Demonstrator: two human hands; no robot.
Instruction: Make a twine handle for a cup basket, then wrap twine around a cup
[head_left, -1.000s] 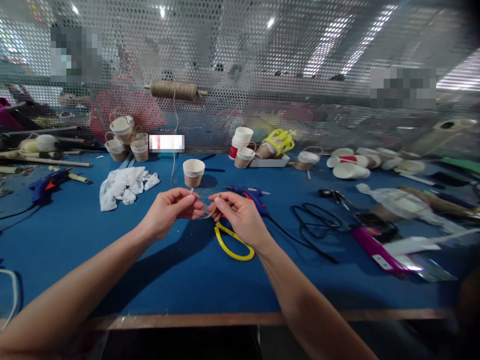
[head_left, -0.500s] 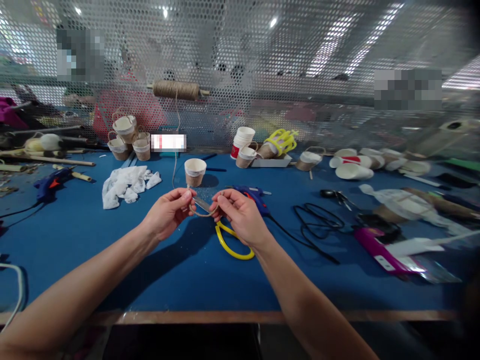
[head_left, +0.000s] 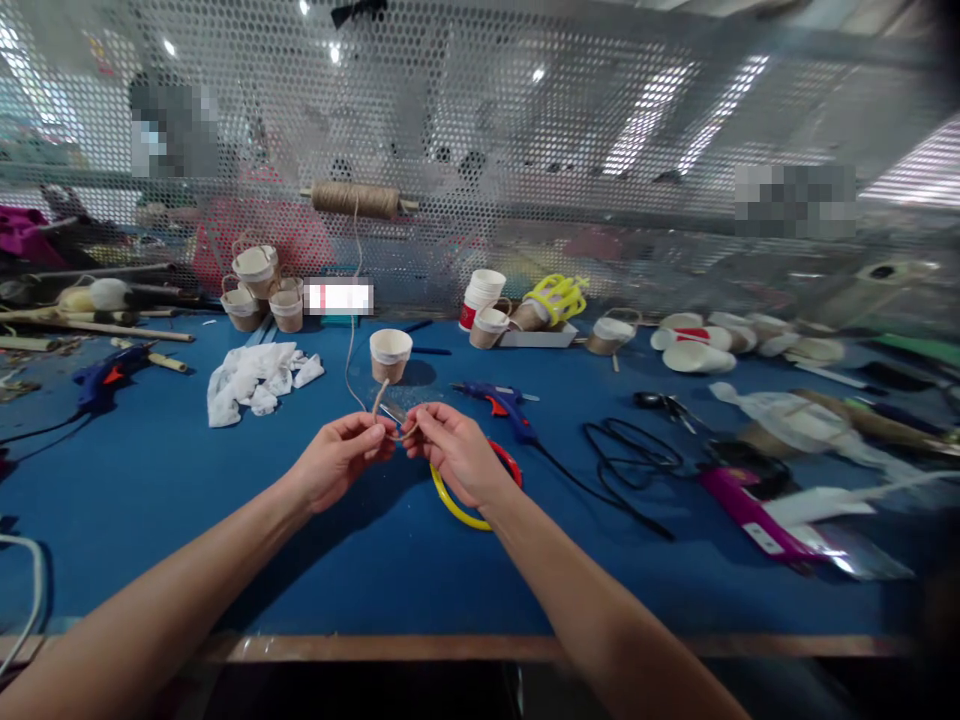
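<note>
Between my fingertips is a short length of brown twine [head_left: 381,398], one end standing up past my left fingers. My left hand [head_left: 346,457] pinches it on one side, and my right hand [head_left: 453,450] pinches it on the other. Below my right hand lie scissors [head_left: 459,514] with yellow and red handles, partly hidden by that hand. Just beyond my fingers stands a small twine-wrapped paper cup [head_left: 388,362] with a white rim. A thin strand hangs from the twine roll [head_left: 356,200] down toward my left hand; whether it joins the held piece I cannot tell.
A blue glue gun [head_left: 504,402] lies right of my hands, its black cord trailing right. Crumpled white cloth [head_left: 251,382] is at left, near another glue gun [head_left: 109,375]. Handled cups [head_left: 255,268] stack behind it. White paper cups [head_left: 697,357] lie at right. Perforated metal [head_left: 465,120] closes the back.
My hands have drawn slightly closer together, and the twine's end now stands up above my left fingers. The scissors' red handle has come into sight. The whole view has shifted slightly.
</note>
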